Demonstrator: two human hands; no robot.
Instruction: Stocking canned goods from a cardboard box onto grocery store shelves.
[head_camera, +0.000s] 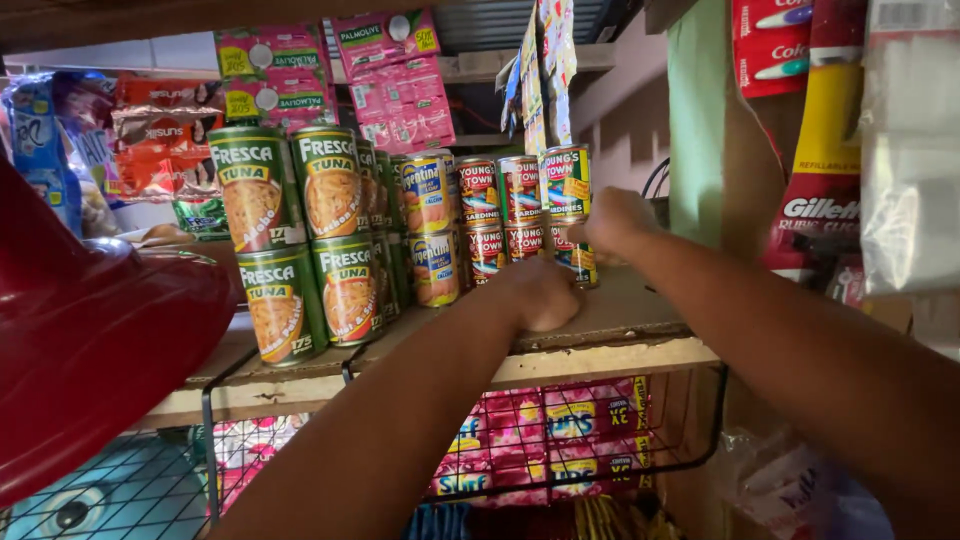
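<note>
Right hand (612, 222) has its grip closed on a red-labelled sardine tin (574, 258) near the wooden shelf's (600, 355) right edge; my left hand (540, 293), fisted and empty, rests just beside it.

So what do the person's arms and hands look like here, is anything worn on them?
Both arms are bare as far as the picture shows: no sleeves, gloves, watch or bracelets in view. The left hand and right hand show no rings that I can make out, though the fingers are mostly hidden from this angle.
</note>
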